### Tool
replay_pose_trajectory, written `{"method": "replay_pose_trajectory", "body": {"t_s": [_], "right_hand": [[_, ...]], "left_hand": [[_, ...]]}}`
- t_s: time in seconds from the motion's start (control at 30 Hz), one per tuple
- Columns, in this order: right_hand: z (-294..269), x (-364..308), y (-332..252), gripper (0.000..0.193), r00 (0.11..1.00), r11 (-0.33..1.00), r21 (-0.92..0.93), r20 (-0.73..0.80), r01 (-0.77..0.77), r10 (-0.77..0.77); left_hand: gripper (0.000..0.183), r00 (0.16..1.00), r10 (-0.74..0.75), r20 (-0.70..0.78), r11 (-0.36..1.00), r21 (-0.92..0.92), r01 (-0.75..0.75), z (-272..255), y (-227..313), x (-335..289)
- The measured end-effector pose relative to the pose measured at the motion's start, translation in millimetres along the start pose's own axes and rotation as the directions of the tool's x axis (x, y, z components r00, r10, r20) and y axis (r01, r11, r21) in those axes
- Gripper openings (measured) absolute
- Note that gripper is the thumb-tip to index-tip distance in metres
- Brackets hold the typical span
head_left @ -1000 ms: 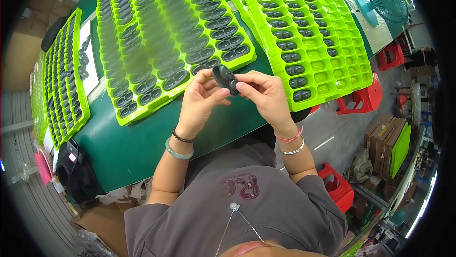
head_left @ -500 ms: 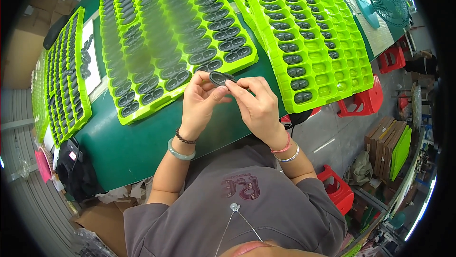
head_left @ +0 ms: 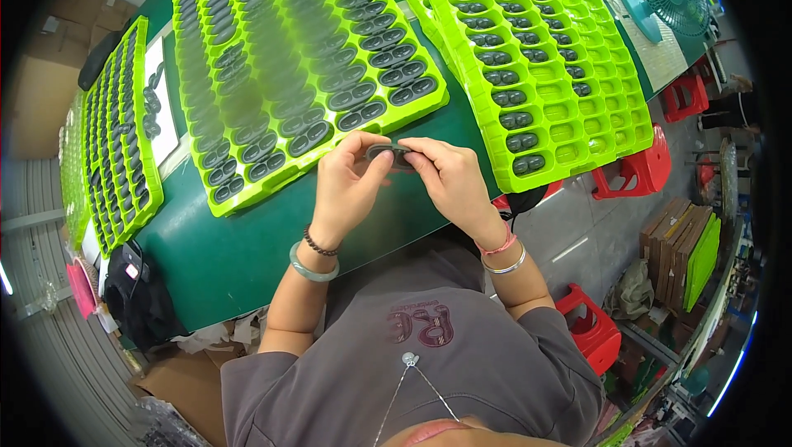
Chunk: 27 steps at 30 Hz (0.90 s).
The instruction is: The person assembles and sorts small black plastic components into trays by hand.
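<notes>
A small dark oval part [head_left: 389,152] is being pinched between the left hand [head_left: 346,187] and right hand [head_left: 452,183], now lowered (nearer the green table [head_left: 247,257]), just before the middle tray [head_left: 289,75].

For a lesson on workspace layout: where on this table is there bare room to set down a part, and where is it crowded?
Bare green table runs along the near edge, between the middle tray and the person's body, left of the left hand. A thin strip lies under both hands, the right hand included. Farther back is crowded: the left tray, middle tray and right tray sit close together.
</notes>
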State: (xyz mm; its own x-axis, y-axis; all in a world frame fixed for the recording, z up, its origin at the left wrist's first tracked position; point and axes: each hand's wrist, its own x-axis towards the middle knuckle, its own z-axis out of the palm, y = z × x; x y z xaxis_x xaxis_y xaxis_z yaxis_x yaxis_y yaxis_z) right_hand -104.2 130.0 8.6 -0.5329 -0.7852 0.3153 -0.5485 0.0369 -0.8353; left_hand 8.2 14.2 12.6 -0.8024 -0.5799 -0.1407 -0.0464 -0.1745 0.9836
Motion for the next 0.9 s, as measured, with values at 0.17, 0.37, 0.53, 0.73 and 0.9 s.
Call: {"method": "replay_pose_trajectory", "body": {"t_s": [0.17,0.37,0.53,0.73,0.9], "right_hand": [[-4.7,1.9,-5.1,0.013,0.996,0.987,-0.142,0.061,0.074,-0.066],[-0.2,2.4,-6.2,0.01,0.993,0.983,-0.165,0.095,0.081,-0.066],[0.9,4.0,0.5,0.017,0.996,0.998,-0.029,0.068,-0.055,0.057],[2.9,3.8,-3.7,0.016,0.918,0.824,0.407,0.154,-0.396,0.365],[-0.4,3.0,-3.8,0.015,0.959,0.935,0.222,0.132,-0.275,0.25]], "left_hand": [[0.018,0.993,0.061,0.1,0.827,0.552,-0.107,-8.8,20.1,-5.8],[0.012,0.982,0.181,0.045,0.818,0.548,-0.176,-9.7,12.5,-4.0],[0.013,0.983,0.181,-0.008,0.812,0.565,-0.145,-5.9,8.6,-3.7],[0.017,0.993,0.012,-0.114,0.992,0.129,0.003,-7.2,-5.3,-2.4],[0.015,0.983,0.113,0.146,0.782,0.598,-0.178,-16.2,19.2,-3.0]]}}
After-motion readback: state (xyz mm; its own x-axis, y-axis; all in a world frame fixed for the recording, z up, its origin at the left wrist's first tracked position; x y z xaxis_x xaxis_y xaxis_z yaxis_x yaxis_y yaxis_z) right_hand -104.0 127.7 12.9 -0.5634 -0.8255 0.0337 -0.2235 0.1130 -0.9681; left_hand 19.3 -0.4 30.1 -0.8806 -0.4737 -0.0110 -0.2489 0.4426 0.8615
